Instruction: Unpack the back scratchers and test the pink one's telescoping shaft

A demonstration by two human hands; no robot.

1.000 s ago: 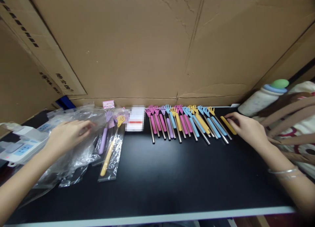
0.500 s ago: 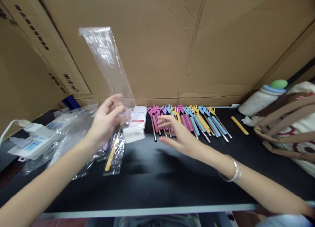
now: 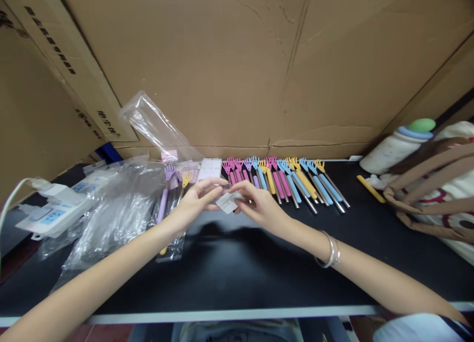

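Over the black table (image 3: 259, 282), two hands now meet; half a second ago they stood apart, the left alone holding the bag, more steeply. Left hand (image 3: 194, 202): fingers closed on one clear bag (image 3: 159, 120), slanting up and leftward. Right hand (image 3: 261, 204), metal bands (image 3: 332, 250) at its wrist: fingertips pinched at the bag's one white label (image 3: 226, 202), between both hands. To the left lie two bagged scratchers, one purple (image 3: 163, 203), one yellow (image 3: 187, 178). Farther off, one row of loose scratchers (image 3: 305, 185): more than ten, overlap preventing exact count. Rightward: one yellow handle (image 3: 371, 189), one bottle (image 3: 394, 148).
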